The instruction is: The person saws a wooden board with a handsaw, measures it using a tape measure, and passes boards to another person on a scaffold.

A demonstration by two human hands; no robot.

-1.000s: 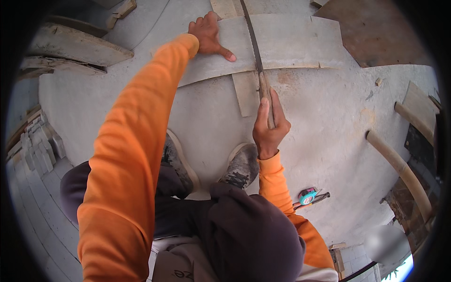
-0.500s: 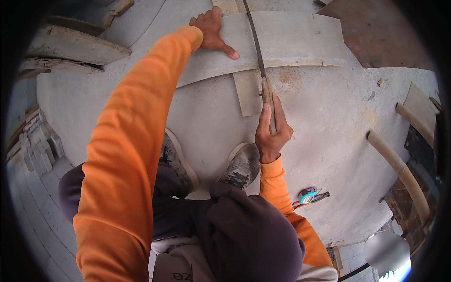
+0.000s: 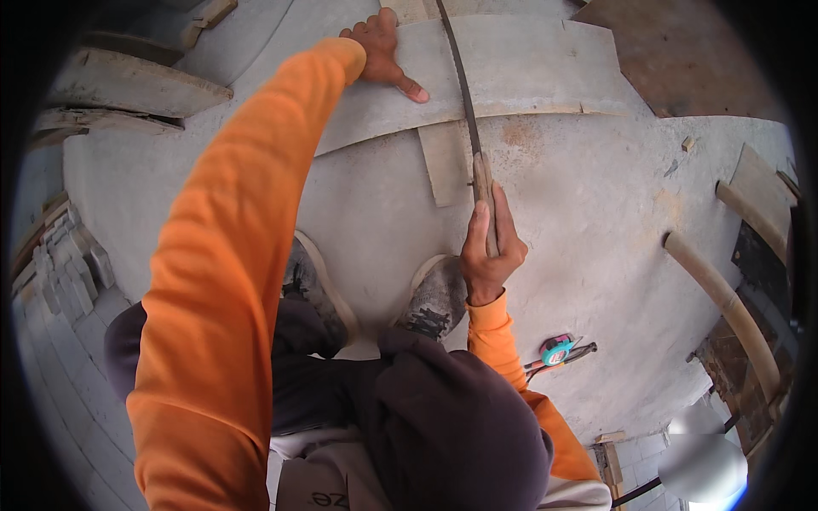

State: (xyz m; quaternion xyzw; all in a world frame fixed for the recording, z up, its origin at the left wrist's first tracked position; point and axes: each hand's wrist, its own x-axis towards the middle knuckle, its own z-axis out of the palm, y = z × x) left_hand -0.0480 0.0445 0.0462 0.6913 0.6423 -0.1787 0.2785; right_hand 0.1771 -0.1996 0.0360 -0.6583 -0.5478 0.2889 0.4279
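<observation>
Handsaw [image 3: 467, 111] is clamped in right hand [image 3: 490, 251] fingers; left hand [image 3: 383, 51], fingers flat and spread, pins board [image 3: 528, 68]; a slipped stroke could nick its thumb.

The right hand [image 3: 490, 251], gripping the wooden handle of the saw [image 3: 460, 94], has drawn back toward the person's body, sliding the blade back through the grey board [image 3: 528, 72]. The left hand [image 3: 383, 47] now lies slightly further away.
</observation>
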